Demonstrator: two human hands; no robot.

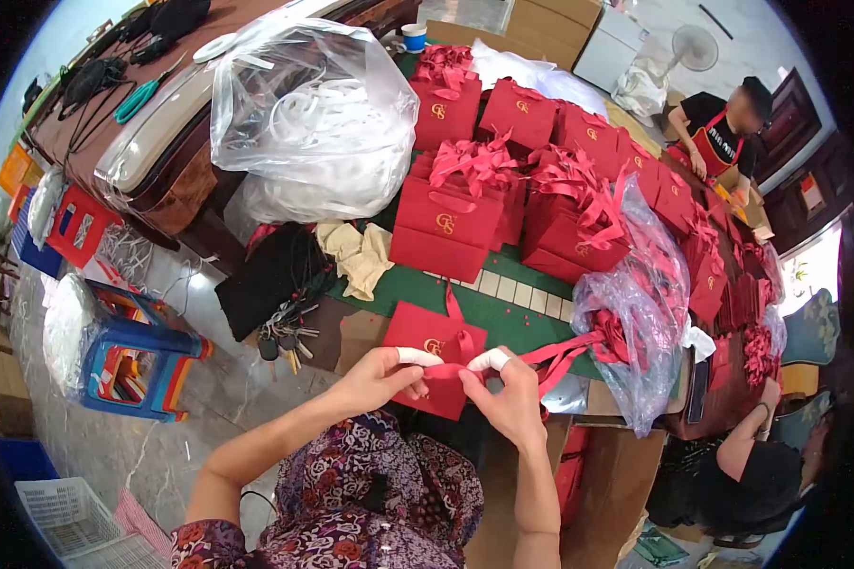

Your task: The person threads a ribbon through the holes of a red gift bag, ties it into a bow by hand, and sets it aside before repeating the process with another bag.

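A red ribbon [443,371] is stretched between my two hands, over a small red gift bag [413,325] with a gold monogram. My left hand [387,377] pinches one side of the ribbon, with white wrapping on a finger. Opposite it, my right hand [506,394] pinches the other side, its index finger wrapped in white too. The bag lies on the table edge in front of me, partly covered by my hands. To the right, more loose red ribbons [579,346] trail from a clear plastic bag [647,303].
Rows of red gift bags [443,223] with ribbon bows stand on the green mat [503,322]. Keys [287,337] and a cream cloth [356,256] lie left. A big clear sack [313,123] holds white material. Blue stool [142,356] at left; two people work at right.
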